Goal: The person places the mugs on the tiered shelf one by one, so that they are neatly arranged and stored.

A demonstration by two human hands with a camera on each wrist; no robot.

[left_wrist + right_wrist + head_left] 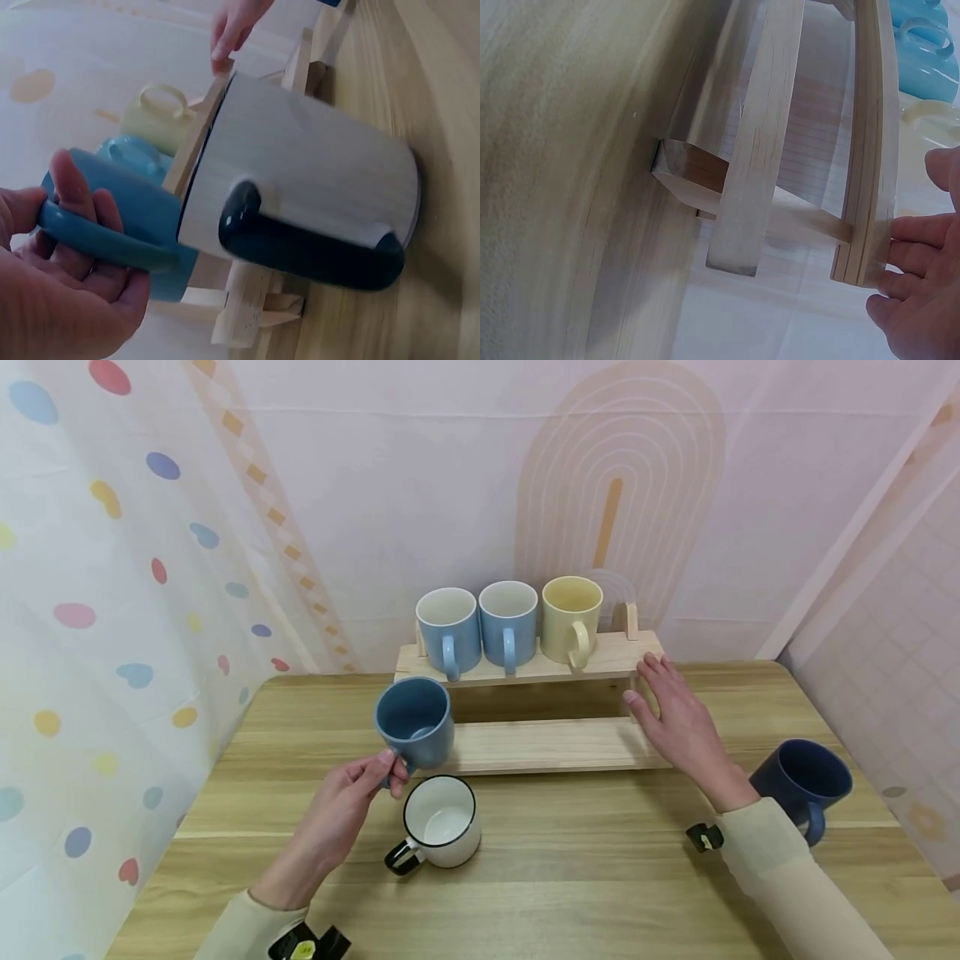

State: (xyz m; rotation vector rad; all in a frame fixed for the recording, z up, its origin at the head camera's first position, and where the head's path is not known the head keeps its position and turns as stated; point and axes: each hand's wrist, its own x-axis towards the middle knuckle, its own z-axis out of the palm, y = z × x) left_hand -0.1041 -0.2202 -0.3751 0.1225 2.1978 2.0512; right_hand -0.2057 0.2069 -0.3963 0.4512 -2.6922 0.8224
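The left hand [339, 810] grips the handle of a dark teal-blue mug [423, 735], holding it upright at the left end of a two-tier wooden rack [540, 747]. In the left wrist view the fingers curl round the handle of that mug [131, 217]. The right hand [684, 724] has its fingers extended, with the fingertips at the right end of the upper shelf; the right wrist view shows them against the shelf's end [866, 225]. Two light blue mugs [459, 643] and a yellow mug [558, 631] stand on the upper shelf.
A white mug with a black rim and handle [450, 839] stands on the table in front of the rack, near the left hand. A navy mug [795, 789] stands at the right, partly behind the right sleeve. A patterned curtain [420, 468] hangs behind the table.
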